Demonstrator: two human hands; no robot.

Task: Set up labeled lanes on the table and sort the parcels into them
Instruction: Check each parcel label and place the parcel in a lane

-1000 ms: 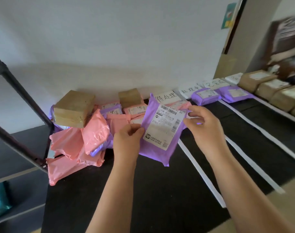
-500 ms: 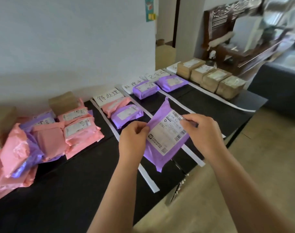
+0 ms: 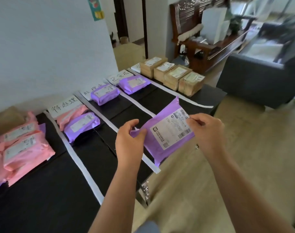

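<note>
A white wall [image 3: 50,47] runs behind the work area, with a teal poster [image 3: 95,8] near its corner. Beyond stands a dark carved wooden bench [image 3: 202,46] — a white paper bag [image 3: 214,26] and clutter on it. A grey sofa [image 3: 254,81] sits right, on beige flooring [image 3: 244,148].

- A home, likely a living room used for parcel sorting.
- A carved dark wooden bench [image 3: 200,31] stands beyond the far right corner of the table [image 3: 42,190], with a grey sofa [image 3: 254,81] beside it.
- A doorway [image 3: 126,22] opens in the white wall [image 3: 42,47], which bears a small poster [image 3: 95,8].
- The floor [image 3: 244,148] is beige tile.
</note>
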